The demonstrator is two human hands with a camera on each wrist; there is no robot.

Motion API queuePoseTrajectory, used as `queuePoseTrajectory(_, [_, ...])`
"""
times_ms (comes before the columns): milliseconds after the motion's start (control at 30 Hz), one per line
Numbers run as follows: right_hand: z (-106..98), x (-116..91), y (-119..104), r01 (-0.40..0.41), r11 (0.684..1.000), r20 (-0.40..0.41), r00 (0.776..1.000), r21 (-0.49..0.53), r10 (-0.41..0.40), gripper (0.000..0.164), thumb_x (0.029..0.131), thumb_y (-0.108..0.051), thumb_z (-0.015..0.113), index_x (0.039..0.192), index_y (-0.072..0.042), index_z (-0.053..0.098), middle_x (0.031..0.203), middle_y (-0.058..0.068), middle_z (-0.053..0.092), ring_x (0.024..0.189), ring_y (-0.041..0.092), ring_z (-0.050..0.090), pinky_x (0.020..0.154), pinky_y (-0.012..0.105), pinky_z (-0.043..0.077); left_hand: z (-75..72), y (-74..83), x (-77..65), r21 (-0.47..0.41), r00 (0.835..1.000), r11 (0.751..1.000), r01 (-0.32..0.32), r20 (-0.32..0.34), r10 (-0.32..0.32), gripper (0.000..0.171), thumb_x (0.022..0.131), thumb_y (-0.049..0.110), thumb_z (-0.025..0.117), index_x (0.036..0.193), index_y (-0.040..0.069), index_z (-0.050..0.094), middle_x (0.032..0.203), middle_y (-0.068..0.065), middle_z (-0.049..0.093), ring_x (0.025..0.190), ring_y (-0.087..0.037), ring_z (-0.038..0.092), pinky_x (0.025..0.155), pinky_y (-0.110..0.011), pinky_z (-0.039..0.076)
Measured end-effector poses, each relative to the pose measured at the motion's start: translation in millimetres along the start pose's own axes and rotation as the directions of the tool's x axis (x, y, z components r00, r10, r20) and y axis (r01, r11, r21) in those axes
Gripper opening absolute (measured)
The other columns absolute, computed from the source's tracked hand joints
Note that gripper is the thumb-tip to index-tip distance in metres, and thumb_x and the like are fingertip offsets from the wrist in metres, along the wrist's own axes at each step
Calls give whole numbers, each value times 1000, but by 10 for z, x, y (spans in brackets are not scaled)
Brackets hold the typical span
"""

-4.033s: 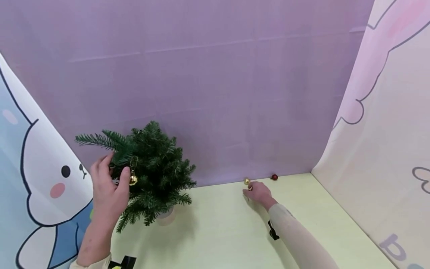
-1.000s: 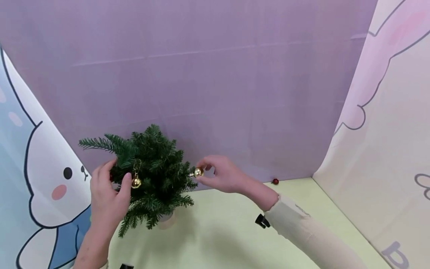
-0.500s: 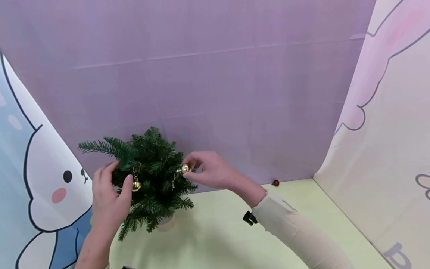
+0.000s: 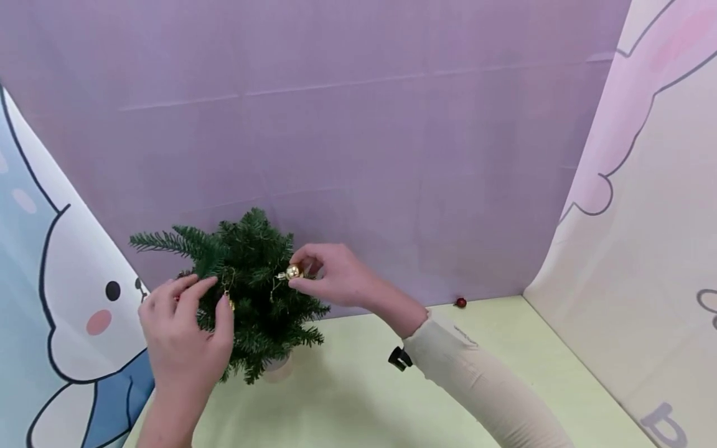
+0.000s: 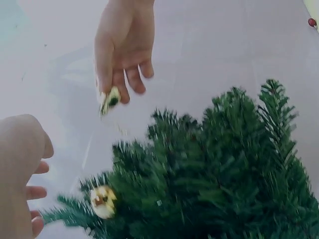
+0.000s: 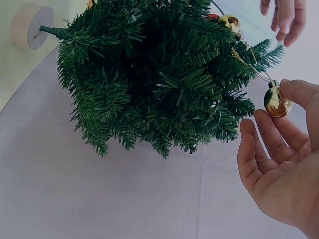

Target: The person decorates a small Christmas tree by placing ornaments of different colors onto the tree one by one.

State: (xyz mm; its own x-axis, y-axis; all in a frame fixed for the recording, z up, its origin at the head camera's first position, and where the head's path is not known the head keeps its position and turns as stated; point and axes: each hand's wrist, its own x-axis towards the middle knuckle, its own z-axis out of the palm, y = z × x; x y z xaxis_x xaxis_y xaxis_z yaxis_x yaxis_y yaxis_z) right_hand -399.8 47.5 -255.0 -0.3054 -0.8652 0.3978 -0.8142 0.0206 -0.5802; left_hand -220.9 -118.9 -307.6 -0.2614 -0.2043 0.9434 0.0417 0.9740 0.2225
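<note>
My right hand (image 4: 336, 277) pinches a shiny gold bauble (image 4: 293, 272) by its ball, at the right side of a small green Christmas tree (image 4: 254, 252). In the right wrist view a gold string loop (image 6: 249, 67) runs from the cap of that bauble towards the branches. My left hand (image 4: 187, 336) hovers at the tree's left side, fingers apart and loosely bent, holding nothing. Another gold bauble (image 5: 103, 201) hangs on the branches by it, mostly covered by the thumb in the head view. A bit of a red bauble (image 6: 213, 16) shows among the branches.
A dark red bauble (image 4: 460, 302) lies on the pale yellow tabletop (image 4: 358, 367), near the back edge. The tree stands on a pale round base (image 6: 35, 27). A purple cloth (image 4: 392, 155) hangs behind, with cartoon-printed panels at both sides.
My right hand has picked the gold bauble up from the table and carried it left to the tree. My left hand has shifted slightly, now covering more of the hanging bauble.
</note>
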Motion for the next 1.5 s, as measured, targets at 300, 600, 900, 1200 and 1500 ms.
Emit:
queuePoseTrajectory(300, [45, 12, -45, 1, 1000, 7, 1000, 1, -1, 23, 91, -30, 70, 112, -20, 65, 94, -12, 62, 84, 4, 58, 69, 20, 50, 132, 177, -30, 86, 976, 987, -139, 179, 122, 40, 87, 35, 66, 98, -3, 73, 99, -21, 64, 98, -44, 50, 89, -55, 37])
queuePoseTrajectory(600, [37, -34, -61, 27, 999, 2, 1000, 29, -27, 17, 91, -27, 70, 106, -20, 65, 91, -11, 62, 82, 5, 60, 68, 20, 51, 354, 174, 18, 142, 986, 977, -162, 71, 153, 28, 73, 19, 83, 90, -1, 76, 97, -21, 64, 95, -44, 53, 82, -57, 41])
queuePoseTrajectory(900, [40, -100, -41, 38, 997, 5, 999, 72, -38, 18, 91, -24, 70, 107, -18, 66, 91, -10, 63, 80, 3, 61, 71, 20, 51, 367, 184, 13, 125, 986, 981, -147, 100, 135, 18, 80, 14, 78, 88, -3, 76, 96, -22, 65, 96, -44, 53, 87, -56, 40])
queuePoseTrajectory(1200, [92, -233, 120, -56, 993, 46, 998, 105, 51, 21, 91, -29, 71, 109, -19, 66, 91, -10, 64, 83, 4, 62, 72, 22, 52, 228, 152, -101, 46, 979, 996, -74, 195, 64, 14, 80, 13, 76, 87, 1, 76, 95, -18, 66, 110, -45, 50, 93, -60, 35])
queuePoseTrajectory(1500, [238, -372, 248, -76, 989, 88, 994, 125, 65, 26, 91, -33, 70, 113, -19, 65, 92, -11, 64, 82, 3, 62, 71, 22, 52, 166, 293, -319, -101, 966, 995, -13, 254, 38, 20, 86, 27, 73, 89, 8, 77, 93, -6, 68, 95, -31, 55, 86, -49, 39])
